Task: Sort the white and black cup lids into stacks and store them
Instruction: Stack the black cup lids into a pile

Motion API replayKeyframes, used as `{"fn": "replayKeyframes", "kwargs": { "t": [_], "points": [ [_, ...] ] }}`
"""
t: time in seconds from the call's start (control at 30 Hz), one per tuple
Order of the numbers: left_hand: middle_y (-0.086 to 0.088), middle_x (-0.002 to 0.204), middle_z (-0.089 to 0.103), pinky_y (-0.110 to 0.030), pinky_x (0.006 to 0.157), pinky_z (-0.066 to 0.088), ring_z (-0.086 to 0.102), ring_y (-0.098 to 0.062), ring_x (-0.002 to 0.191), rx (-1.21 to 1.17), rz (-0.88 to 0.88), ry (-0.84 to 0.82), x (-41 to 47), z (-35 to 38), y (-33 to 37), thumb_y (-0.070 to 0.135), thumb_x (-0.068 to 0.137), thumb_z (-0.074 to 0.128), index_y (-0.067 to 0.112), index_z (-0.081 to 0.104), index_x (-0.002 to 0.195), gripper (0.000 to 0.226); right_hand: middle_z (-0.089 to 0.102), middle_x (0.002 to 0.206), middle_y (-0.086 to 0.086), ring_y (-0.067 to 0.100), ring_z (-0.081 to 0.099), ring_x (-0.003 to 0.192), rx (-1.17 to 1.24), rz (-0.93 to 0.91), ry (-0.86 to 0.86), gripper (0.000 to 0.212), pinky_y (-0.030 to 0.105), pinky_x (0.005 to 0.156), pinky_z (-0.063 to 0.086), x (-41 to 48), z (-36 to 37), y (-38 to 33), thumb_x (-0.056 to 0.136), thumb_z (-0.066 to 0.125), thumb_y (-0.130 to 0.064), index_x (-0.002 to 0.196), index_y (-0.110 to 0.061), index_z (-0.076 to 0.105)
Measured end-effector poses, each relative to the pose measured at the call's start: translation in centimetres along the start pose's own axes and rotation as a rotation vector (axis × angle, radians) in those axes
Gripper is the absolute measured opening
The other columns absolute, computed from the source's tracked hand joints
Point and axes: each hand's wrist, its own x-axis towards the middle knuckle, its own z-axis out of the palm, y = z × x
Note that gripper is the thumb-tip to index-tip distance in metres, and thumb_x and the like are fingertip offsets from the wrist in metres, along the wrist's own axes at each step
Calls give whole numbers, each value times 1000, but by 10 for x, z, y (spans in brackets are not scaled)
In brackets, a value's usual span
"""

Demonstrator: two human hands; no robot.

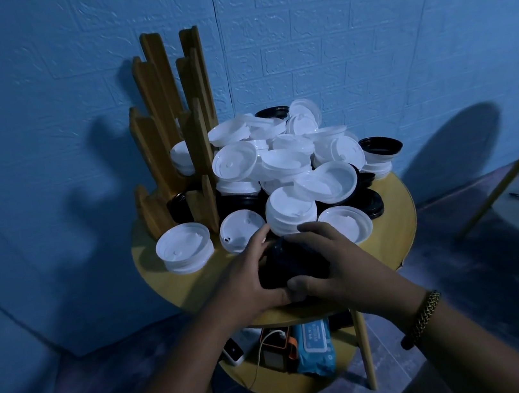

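Both curled, our left hand and right hand clasp black lids over the table, before the heap.

White lids, heaped over the middle and far side of the tabletop: thin moulded plastic, smooth, soft sheen on the rims.
Black lids, at the right edge: moulded plastic, glossy along the rim.
Black lid stack, at the near edge: dark and matt-looking; blurred, finish uncertain.
Tabletop: light wood, smooth, satin finish.
Rack, at the left edge: brown wooden slats, matt.
Wall: blue, embossed brick relief, rough, matt.
Wipes pack, lower shelf: plastic film, glossy, creased.
Bracelet: braided; material not discernible.
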Motion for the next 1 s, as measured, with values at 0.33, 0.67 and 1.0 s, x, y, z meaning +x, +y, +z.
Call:
{"fn": "replayKeyframes", "kwargs": {
  "t": [0.33, 0.67, 1.0],
  "points": [
    [29, 153, 35, -35, 112, 44, 36, 7, 138, 157, 124, 58, 2, 6, -2, 63, 78, 76, 67, 27, 143, 82, 30, 145, -15, 1, 29, 130, -131, -70, 18, 83, 20, 104, 34, -4, -14, 3, 77, 59, -76, 149, -40, 37],
    [39, 149, 36, -30, 110, 43, 36, 12, 137, 82, 119, 91, 2, 7, -8, 84, 79, 57, 64, 34, 144, 72, 53, 142, 8, 32, 41, 133, -499, 240, 422, 32, 46, 108, 33, 58, -123, 114, 96, 59, -26, 125, -13, 64],
    [37, 143, 43, -38, 105, 50, 45, 8, 131, 56, 77, 102, -1, 7, -8, 83, 74, 63, 63, 38, 141, 74, 64, 114, 10, 31, 51, 114, -678, 330, 283, 31, 42, 95, 31, 110, -142, 151, 87, 50, -11, 116, -18, 56]
  ]
}}
